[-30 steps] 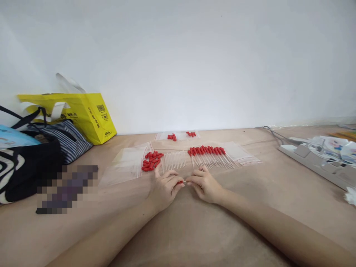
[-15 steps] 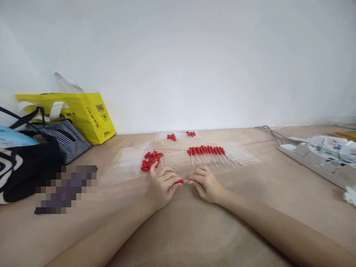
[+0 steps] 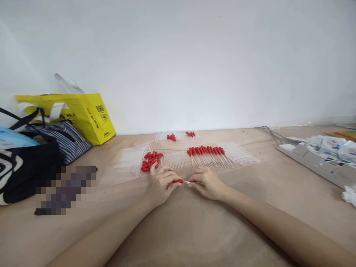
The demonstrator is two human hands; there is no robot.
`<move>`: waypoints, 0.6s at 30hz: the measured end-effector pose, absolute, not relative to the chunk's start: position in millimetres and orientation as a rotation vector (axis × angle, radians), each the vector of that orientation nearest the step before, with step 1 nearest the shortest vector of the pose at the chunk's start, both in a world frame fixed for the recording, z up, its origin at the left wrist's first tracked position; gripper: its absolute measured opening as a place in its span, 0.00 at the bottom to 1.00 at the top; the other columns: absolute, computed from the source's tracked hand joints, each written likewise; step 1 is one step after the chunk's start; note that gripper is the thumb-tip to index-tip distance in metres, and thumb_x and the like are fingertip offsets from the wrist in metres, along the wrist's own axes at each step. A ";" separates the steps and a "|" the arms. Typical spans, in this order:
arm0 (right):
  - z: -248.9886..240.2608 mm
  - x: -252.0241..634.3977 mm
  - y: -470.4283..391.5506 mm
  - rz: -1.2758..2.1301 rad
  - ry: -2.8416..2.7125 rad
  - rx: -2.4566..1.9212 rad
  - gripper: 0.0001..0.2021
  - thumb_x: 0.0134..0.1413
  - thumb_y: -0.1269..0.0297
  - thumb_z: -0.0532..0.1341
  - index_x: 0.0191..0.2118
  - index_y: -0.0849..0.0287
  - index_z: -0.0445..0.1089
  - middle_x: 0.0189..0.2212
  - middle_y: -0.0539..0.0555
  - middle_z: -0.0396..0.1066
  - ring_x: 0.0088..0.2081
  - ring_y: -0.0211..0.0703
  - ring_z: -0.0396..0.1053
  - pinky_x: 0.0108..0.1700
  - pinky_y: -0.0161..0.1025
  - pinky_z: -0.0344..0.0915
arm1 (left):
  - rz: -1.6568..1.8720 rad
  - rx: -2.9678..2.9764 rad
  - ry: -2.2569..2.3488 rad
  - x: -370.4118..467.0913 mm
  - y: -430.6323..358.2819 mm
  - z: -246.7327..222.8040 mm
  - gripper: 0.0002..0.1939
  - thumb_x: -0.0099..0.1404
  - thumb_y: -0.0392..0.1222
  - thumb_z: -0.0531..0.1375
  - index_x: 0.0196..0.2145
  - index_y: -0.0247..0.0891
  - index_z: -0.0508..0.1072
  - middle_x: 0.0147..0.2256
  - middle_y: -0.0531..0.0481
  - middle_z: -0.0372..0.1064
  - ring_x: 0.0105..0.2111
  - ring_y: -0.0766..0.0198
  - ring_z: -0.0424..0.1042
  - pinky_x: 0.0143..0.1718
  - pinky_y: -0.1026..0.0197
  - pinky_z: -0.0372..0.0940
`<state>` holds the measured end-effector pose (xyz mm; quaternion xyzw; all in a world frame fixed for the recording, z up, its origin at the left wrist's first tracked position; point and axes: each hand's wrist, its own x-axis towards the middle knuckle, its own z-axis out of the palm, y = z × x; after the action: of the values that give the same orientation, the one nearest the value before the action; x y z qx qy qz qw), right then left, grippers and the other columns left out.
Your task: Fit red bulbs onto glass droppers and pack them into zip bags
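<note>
In the head view, the left hand [image 3: 160,186] pinches a red piece [image 3: 178,181] and the right hand [image 3: 209,182] grips a thin clear stick [image 3: 186,182]; the two meet at the frame's center, over the surface [image 3: 167,237]. Just above the left hand lies a pile of red pieces [image 3: 151,161]; rightward follow loose clear sticks [image 3: 174,159], then red-tipped sticks [image 3: 207,150].

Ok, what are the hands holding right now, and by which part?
The left hand pinches a red bulb by its body; the right hand pinches the clear tube extending from it, partway along.
</note>
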<state>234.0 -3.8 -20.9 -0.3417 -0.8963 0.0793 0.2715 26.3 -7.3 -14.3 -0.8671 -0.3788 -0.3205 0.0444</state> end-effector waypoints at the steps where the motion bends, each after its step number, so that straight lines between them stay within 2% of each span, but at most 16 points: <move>1: -20.6 235.6 -2.2 0.214 -2.420 -0.949 0.08 0.53 0.64 0.55 0.30 0.58 0.71 0.27 0.52 0.69 0.32 0.39 0.63 0.36 0.36 0.56 | -0.945 -2.638 -1.187 23.9 -5.7 -14.8 0.08 0.58 0.48 0.57 0.35 0.46 0.71 0.33 0.55 0.73 0.40 0.59 0.66 0.54 0.44 0.34; 4: -18.4 241.8 11.0 0.278 -2.268 -1.191 0.09 0.53 0.65 0.54 0.29 0.59 0.70 0.26 0.53 0.70 0.30 0.38 0.65 0.33 0.34 0.57 | -0.914 -2.483 -1.341 12.7 1.9 -16.4 0.20 0.55 0.52 0.57 0.44 0.44 0.66 0.42 0.48 0.70 0.45 0.53 0.62 0.52 0.41 0.38; 6: -15.7 245.6 26.3 0.291 -2.051 -1.428 0.09 0.53 0.65 0.53 0.32 0.59 0.70 0.27 0.53 0.71 0.29 0.39 0.66 0.31 0.33 0.58 | -0.931 -2.330 -1.470 2.5 9.0 -16.9 0.20 0.56 0.50 0.57 0.45 0.43 0.65 0.43 0.45 0.68 0.46 0.51 0.61 0.50 0.39 0.40; 9: -11.8 246.7 51.2 0.217 -1.820 -1.716 0.10 0.51 0.63 0.54 0.37 0.61 0.69 0.32 0.55 0.72 0.33 0.42 0.68 0.33 0.34 0.58 | -0.939 -2.146 -1.608 -12.1 18.8 -16.5 0.16 0.54 0.47 0.58 0.41 0.44 0.67 0.42 0.45 0.68 0.45 0.50 0.61 0.49 0.37 0.41; 12: -11.1 241.6 67.9 0.159 -1.734 -1.924 0.11 0.51 0.62 0.54 0.39 0.60 0.67 0.33 0.56 0.72 0.37 0.45 0.68 0.35 0.36 0.57 | -0.929 -2.074 -1.669 -20.2 23.5 -15.7 0.13 0.50 0.51 0.60 0.33 0.44 0.69 0.40 0.46 0.67 0.45 0.49 0.60 0.48 0.35 0.40; 15: -12.9 236.7 74.9 0.144 -1.698 -2.003 0.11 0.50 0.62 0.54 0.38 0.59 0.67 0.33 0.56 0.72 0.38 0.47 0.68 0.36 0.38 0.56 | -0.897 -2.080 -1.674 -21.2 23.6 -16.0 0.14 0.48 0.55 0.61 0.27 0.43 0.69 0.41 0.46 0.66 0.45 0.48 0.59 0.48 0.35 0.39; 18: -13.5 235.5 76.9 0.137 -1.697 -2.024 0.10 0.50 0.61 0.53 0.35 0.59 0.68 0.33 0.56 0.72 0.38 0.47 0.67 0.38 0.40 0.55 | -0.884 -2.040 -1.699 -20.9 24.5 -17.4 0.10 0.52 0.51 0.59 0.27 0.42 0.69 0.41 0.45 0.65 0.45 0.49 0.59 0.48 0.34 0.40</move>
<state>235.5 76.9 -13.5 -0.7419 -0.6218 0.0502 0.2459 -20.9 24.5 -17.4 -0.7184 -0.5982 -0.3113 0.1708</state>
